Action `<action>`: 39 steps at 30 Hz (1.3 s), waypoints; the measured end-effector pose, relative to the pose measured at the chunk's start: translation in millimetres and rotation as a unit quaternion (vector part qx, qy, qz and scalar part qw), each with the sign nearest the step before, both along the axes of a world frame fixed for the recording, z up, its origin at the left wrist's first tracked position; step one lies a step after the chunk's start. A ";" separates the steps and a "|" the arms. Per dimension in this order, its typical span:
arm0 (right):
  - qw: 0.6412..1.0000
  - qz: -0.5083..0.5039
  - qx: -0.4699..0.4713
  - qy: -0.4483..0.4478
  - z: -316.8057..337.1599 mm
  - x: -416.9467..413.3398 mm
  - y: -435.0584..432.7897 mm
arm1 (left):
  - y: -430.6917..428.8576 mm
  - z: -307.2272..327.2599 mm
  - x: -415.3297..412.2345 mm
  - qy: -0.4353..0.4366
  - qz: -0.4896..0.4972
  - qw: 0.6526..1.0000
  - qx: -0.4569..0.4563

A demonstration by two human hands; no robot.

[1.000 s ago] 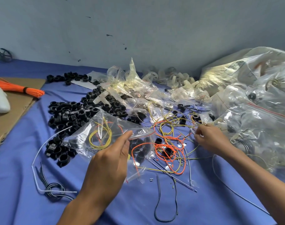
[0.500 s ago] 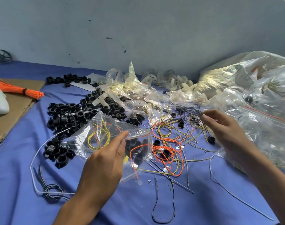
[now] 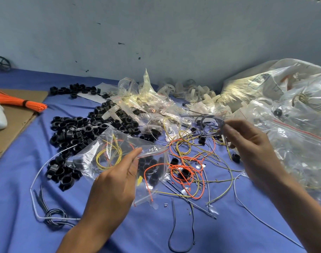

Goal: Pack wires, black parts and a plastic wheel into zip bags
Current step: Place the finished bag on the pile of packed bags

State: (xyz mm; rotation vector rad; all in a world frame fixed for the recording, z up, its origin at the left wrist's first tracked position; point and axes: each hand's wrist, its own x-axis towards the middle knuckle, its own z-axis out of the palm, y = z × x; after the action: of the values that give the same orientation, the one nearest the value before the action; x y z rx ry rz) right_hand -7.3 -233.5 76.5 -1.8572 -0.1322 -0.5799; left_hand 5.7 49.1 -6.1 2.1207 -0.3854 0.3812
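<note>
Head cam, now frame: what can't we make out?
1. Head view: mouth of zip bag, open or sealed unclear; left hand covers part of it.
2. Head view: grey wires pinched by right hand, motion-blurred; count unclear.
3. Head view: large bags, cut by right edge; glare hides contents.
4. Head view: black wheel, small, clipped by left edge.

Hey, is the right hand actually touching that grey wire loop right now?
Touching. The head view shows the right hand pinching the grey wire loop between thumb and fingertips, with no gap visible.
</note>
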 end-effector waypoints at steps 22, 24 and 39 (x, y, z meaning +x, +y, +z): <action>0.945 0.128 0.168 0.251 -42.3 -41.9 68.8 | -0.8 -2.6 3.9 -0.004 0.000 1.000 -0.025; 0.943 0.106 0.157 0.274 -49.5 -42.2 70.0 | -2.5 -2.5 2.2 -0.012 0.003 1.000 -0.024; 0.961 0.122 0.073 0.239 -60.0 -34.0 74.3 | -3.8 -4.2 -0.3 -0.064 -0.120 0.976 0.171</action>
State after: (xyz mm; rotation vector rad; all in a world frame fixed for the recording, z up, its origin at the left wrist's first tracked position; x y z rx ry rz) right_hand -41.3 -159.1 16.6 -1.7526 0.0045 0.0369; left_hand 5.4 45.4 -10.3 2.3517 -0.8223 0.3286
